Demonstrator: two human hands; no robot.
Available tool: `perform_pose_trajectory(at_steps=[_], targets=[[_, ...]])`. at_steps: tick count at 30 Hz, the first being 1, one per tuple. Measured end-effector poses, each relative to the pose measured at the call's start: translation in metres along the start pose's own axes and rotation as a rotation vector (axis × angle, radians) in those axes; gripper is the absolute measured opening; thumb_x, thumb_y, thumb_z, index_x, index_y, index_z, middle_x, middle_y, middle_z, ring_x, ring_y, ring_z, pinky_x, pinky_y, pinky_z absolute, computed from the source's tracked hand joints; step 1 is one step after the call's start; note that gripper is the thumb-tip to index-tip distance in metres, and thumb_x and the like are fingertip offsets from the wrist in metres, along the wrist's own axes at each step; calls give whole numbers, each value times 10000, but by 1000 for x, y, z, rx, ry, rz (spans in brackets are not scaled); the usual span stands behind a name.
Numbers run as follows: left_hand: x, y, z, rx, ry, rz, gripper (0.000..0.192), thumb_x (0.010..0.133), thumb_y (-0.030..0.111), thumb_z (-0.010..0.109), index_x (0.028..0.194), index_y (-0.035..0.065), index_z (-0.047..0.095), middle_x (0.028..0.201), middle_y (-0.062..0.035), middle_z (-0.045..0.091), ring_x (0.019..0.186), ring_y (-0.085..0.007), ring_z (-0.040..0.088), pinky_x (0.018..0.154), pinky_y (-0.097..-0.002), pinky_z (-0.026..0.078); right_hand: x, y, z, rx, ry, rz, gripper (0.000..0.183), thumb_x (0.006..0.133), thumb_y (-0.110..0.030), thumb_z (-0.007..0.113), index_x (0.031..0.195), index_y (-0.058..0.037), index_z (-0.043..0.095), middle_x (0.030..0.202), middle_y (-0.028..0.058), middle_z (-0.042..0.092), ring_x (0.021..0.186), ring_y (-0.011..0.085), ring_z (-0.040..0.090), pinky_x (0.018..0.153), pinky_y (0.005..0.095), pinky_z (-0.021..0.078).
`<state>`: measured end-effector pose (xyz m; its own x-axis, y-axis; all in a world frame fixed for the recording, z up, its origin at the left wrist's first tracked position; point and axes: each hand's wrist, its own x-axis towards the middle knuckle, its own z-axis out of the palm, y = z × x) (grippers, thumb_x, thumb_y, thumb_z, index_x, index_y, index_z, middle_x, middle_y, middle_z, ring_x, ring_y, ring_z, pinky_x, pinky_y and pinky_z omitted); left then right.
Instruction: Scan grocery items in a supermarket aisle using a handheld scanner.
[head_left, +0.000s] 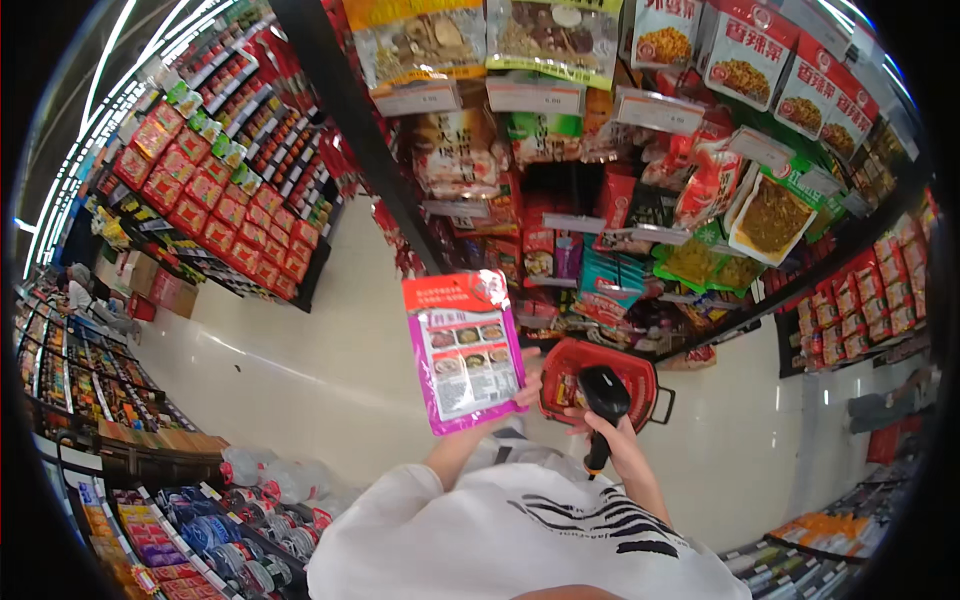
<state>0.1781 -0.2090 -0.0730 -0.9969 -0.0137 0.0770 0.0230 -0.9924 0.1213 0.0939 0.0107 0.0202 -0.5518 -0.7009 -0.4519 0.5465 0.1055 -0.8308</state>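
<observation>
My left hand (529, 379) holds a flat plastic food pouch (466, 352) at its right edge. The pouch has a red top, a purple border and a panel of small dish pictures and print. My right hand (616, 435) grips the handle of a black handheld barcode scanner (604, 391), its head pointing away from me. Below the scanner, a red plastic shopping basket (559, 352) stands by the foot of the shelf, with small packets in it. In front of me hang rows of packaged foods, among them a yellow-topped bag (416, 37).
A black rack post (352, 120) rises left of the hanging goods. Red packs (217, 202) fill a display across the aisle at the left. Large water bottles (292, 480) stand at the lower left. People are at the far left (90, 296) and right edge (877, 409).
</observation>
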Motion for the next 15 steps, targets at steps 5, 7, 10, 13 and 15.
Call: perform_pose_trajectory(at_steps=[5, 7, 10, 13, 15], targets=[[21, 32, 31, 0, 309, -10, 686, 906, 534, 348, 1394, 54, 310, 1052, -231, 536, 731, -278, 536, 613, -342, 425, 17, -14, 20, 2, 19, 22, 479, 852, -222, 638, 1256, -35, 461, 1073, 107, 647, 767, 154, 664, 554, 214, 415], [31, 38, 15, 0, -27, 16, 645, 906, 469, 426, 1394, 63, 312, 1154, -257, 516, 847, -285, 560, 651, -366, 458, 27, -18, 30, -3, -98, 8, 503, 851, -216, 640, 1282, -43, 447, 1086, 100, 643, 770, 149, 664, 549, 207, 412], [41, 42, -13, 54, 20, 100, 556, 931, 297, 501, 1347, -30, 332, 1125, -220, 544, 925, -232, 568, 748, -315, 490, 43, -19, 41, -86, -216, 77, 518, 853, -211, 636, 1305, -57, 435, 1107, 92, 636, 787, 148, 663, 547, 198, 408], [47, 43, -12, 551, 117, 112, 531, 918, 285, 558, 1286, -61, 394, 1043, -177, 562, 945, -239, 577, 773, -266, 496, 57, -16, 46, -141, -317, 119, 534, 850, -198, 636, 1321, -66, 421, 1131, 94, 628, 806, 140, 659, 549, 186, 407], [45, 47, -8, 511, 222, 71, 472, 900, 264, 596, 1210, -69, 471, 1032, -166, 558, 848, -210, 574, 721, -250, 486, 56, -16, 53, -127, -355, 182, 557, 848, -187, 640, 1335, -60, 403, 1154, 98, 620, 817, 132, 655, 550, 182, 410]])
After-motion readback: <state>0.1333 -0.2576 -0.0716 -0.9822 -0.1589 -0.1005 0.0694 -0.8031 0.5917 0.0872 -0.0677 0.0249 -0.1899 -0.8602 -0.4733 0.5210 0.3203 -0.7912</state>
